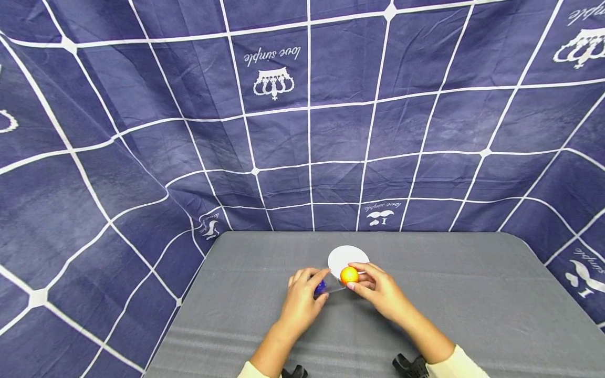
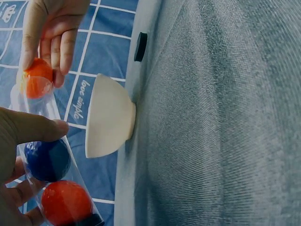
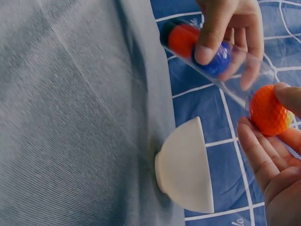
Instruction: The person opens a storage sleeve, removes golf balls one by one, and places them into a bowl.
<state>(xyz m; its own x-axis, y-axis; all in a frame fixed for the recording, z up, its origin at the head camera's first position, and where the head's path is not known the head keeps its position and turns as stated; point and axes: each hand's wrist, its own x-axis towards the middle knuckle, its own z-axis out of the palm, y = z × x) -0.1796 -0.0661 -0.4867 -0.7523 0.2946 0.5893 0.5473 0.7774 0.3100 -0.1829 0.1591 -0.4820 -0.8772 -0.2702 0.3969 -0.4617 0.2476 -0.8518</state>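
My left hand [image 1: 301,298] grips a clear plastic tube [image 3: 240,89] that lies tilted above the table. Inside it, a blue ball [image 2: 47,161] sits against a red-orange ball [image 2: 67,202] at the dark closed end. My right hand [image 1: 385,294] pinches an orange golf ball [image 3: 271,111], dimpled and yellowish on one side, between thumb and fingers. That ball is at the tube's open mouth; whether it is partly inside, I cannot tell. Just beyond both hands stands a white bowl [image 1: 347,256], upright; its inside is hidden in both wrist views.
A grey cloth covers the table [image 1: 264,252]. Behind and beside it hangs a blue curtain [image 1: 340,131] with white grid lines. In the left wrist view a small dark object [image 2: 140,46] is at the table's edge. Black straps [image 1: 410,366] show near the wrists.
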